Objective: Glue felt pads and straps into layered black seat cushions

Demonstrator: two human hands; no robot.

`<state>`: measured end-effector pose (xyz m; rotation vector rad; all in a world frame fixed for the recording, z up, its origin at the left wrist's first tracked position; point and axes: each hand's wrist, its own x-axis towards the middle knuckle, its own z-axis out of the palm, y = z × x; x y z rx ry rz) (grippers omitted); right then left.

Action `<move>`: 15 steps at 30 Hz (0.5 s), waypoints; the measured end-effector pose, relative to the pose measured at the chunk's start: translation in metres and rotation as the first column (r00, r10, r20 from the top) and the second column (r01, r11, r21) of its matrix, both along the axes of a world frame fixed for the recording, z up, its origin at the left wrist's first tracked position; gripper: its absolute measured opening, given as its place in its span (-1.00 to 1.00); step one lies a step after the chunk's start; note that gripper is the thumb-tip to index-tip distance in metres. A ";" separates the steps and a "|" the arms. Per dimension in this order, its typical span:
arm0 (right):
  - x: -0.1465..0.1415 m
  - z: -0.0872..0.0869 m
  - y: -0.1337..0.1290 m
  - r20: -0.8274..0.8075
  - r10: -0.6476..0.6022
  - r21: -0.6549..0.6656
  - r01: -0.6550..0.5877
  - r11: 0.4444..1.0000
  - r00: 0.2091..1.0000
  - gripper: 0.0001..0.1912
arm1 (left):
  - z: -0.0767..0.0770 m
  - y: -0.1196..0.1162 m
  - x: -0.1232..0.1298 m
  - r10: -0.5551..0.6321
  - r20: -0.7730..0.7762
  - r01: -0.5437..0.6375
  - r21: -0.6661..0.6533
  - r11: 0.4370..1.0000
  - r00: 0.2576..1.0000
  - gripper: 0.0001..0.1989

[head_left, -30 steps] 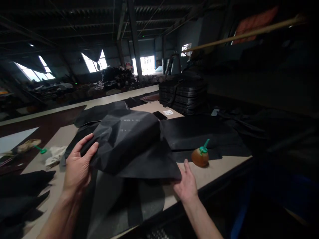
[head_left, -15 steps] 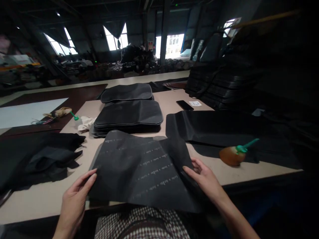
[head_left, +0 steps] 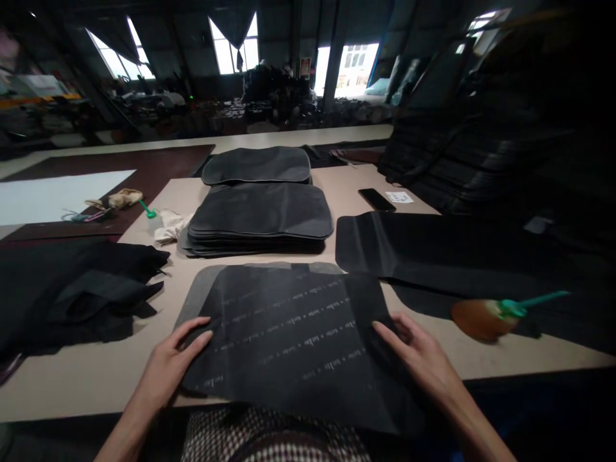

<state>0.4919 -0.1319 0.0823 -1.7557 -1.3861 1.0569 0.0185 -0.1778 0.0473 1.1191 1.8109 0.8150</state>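
Observation:
A black fabric sheet (head_left: 283, 340) printed with slanting rows of pale lettering lies in front of me, its near edge hanging past the table edge. My left hand (head_left: 176, 359) pinches its left side between thumb and fingers. On the right side, my right hand (head_left: 414, 340) grips the same sheet, with the fingertips partly hidden behind it. Beneath the sheet, a grey rounded panel (head_left: 197, 292) shows along the left and top edges. Just beyond is a stack of black rounded panels (head_left: 260, 215), with another stack (head_left: 257, 165) behind it.
An amber bottle with a green nozzle (head_left: 481, 319) lies tilted at right, near black sheets (head_left: 423, 247). A phone (head_left: 376, 199) and a white card (head_left: 399, 197) are farther back. Dark cloth pieces (head_left: 81, 295) lie left, near a crumpled white cloth (head_left: 168, 226). Dark piles (head_left: 443, 154) stand back right.
The printed sheet has come down flatter over the grey panel, its far edge lowered. Both hands have moved slightly right in view with it. The camera view has also shifted.

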 end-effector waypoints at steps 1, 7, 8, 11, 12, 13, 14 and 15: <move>0.001 0.002 0.002 -0.054 0.008 -0.031 -0.009 0.999 0.999 -0.54 | -0.001 0.005 0.001 -0.025 -0.010 0.025 0.006 1.000 1.000 -0.41; -0.003 0.026 0.004 -0.131 -0.058 -0.082 0.048 0.995 0.990 -0.51 | 0.007 0.015 0.000 -0.041 -0.002 0.041 0.053 0.998 0.999 -0.54; -0.005 0.030 0.004 -0.127 -0.069 -0.073 0.060 0.996 0.989 -0.52 | 0.011 0.012 -0.001 -0.014 -0.008 0.015 0.062 0.998 1.000 -0.54; -0.016 0.042 0.007 -0.106 -0.076 -0.028 0.074 0.997 0.991 -0.59 | 0.027 0.002 -0.007 0.076 -0.047 -0.070 0.109 0.992 0.996 -0.54; -0.020 0.045 0.009 -0.088 -0.066 0.003 0.067 0.998 0.994 -0.61 | 0.032 -0.002 -0.010 0.104 -0.070 -0.094 0.126 0.988 0.992 -0.54; -0.024 0.047 0.012 -0.064 -0.054 0.044 0.057 0.997 0.996 -0.64 | 0.037 -0.005 -0.012 0.132 -0.096 -0.118 0.143 0.983 0.987 -0.54; -0.028 0.049 0.016 -0.037 -0.041 0.082 0.044 0.996 0.998 -0.65 | 0.041 -0.007 -0.015 0.160 -0.126 -0.139 0.161 0.977 0.979 -0.54; -0.031 0.049 0.020 -0.009 -0.029 0.112 0.030 0.993 1.000 -0.67 | 0.044 -0.009 -0.017 0.183 -0.158 -0.154 0.179 0.972 0.970 -0.55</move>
